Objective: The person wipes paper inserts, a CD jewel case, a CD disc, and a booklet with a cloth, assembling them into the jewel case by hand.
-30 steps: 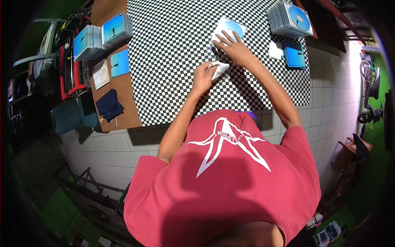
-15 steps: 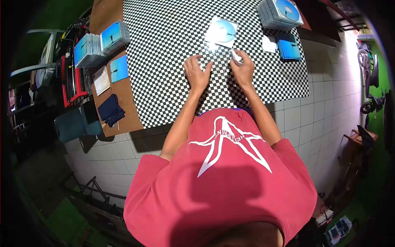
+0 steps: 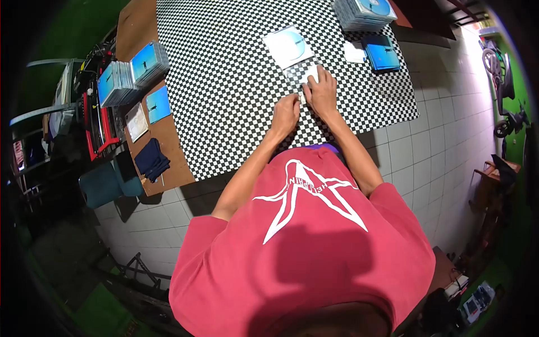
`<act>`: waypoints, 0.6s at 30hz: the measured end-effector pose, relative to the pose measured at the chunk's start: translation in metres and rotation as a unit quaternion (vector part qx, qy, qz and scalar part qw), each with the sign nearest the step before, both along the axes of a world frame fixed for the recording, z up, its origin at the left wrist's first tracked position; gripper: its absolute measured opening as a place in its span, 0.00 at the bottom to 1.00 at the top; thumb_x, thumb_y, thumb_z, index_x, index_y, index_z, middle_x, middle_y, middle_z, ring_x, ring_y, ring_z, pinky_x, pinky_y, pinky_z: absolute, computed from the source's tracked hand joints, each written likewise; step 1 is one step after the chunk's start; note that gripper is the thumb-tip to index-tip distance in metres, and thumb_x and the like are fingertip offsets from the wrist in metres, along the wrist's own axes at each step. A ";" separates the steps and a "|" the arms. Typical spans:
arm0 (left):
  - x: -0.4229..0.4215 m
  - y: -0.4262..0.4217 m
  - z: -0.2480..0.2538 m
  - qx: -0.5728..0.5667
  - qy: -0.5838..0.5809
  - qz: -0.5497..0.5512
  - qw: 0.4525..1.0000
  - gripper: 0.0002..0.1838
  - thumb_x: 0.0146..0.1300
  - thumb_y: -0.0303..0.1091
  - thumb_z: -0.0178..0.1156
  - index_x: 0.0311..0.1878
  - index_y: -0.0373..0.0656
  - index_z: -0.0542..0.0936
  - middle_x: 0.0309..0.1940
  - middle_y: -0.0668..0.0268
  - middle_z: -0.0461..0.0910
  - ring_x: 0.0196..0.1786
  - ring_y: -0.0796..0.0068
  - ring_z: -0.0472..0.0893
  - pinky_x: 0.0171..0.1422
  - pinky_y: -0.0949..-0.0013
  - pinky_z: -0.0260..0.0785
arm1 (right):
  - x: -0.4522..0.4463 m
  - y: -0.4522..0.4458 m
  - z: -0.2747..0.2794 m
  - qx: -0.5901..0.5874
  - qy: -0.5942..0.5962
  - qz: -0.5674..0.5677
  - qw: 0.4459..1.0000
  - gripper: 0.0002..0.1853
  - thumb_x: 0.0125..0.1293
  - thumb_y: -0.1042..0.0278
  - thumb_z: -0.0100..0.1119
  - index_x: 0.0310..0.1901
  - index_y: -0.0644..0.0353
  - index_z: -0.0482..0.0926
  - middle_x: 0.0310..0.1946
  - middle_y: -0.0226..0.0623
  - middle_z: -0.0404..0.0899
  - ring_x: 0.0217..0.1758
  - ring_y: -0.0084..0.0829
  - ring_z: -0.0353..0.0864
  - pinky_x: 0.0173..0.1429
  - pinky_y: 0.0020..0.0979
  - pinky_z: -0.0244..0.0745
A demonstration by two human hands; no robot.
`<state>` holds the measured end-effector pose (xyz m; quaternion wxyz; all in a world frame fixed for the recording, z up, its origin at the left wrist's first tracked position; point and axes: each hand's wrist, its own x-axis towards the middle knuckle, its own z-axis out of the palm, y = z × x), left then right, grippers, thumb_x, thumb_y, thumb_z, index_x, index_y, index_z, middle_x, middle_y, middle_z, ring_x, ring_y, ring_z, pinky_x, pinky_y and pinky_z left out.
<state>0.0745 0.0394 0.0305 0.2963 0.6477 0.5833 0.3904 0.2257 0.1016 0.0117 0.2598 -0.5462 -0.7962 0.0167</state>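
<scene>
Open clear-plastic CD case with pale-blue disc at right hand's 11 o'clock; that hand bent over white cloth; left hand curled, can't tell if gripping.

Case: clear plastic, smooth, lid transparent. Disc glossy. Wipe white, matt; cloth or tissue, can't tell. Checked cover smooth, low sheen; worktop underneath looks like brown wood, matt. Stacked cases shiny plastic. Blue inserts glossy paper. Folded navy cloth matt. Shirt matt fabric. Floor tiles smooth, slight shine.
</scene>
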 end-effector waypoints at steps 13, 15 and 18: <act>-0.028 0.105 0.024 -0.001 0.349 -0.247 0.904 0.66 0.37 0.45 0.86 0.82 0.55 0.58 0.79 0.61 0.62 0.81 0.55 0.59 0.83 0.36 0.52 | 0.047 0.006 0.009 -0.044 0.027 0.062 0.997 0.16 0.62 0.68 0.70 0.51 0.55 0.79 0.54 0.36 0.83 0.61 0.38 0.78 0.69 0.45 0.62; -0.030 0.134 0.023 -0.032 0.379 -0.297 0.876 0.77 0.27 0.49 0.88 0.84 0.59 0.51 0.84 0.70 0.52 0.86 0.56 0.48 0.85 0.32 0.45 | 0.041 0.005 0.014 0.006 -0.022 0.030 0.999 0.16 0.63 0.64 0.71 0.51 0.55 0.79 0.59 0.39 0.80 0.63 0.40 0.76 0.70 0.47 0.62; -0.030 0.160 0.013 -0.038 0.401 -0.331 0.853 0.80 0.23 0.52 0.89 0.84 0.61 0.50 0.84 0.73 0.51 0.86 0.56 0.46 0.85 0.29 0.40 | 0.038 0.006 0.009 -0.001 -0.031 0.063 0.998 0.15 0.64 0.62 0.70 0.49 0.55 0.79 0.62 0.41 0.78 0.65 0.42 0.75 0.70 0.47 0.62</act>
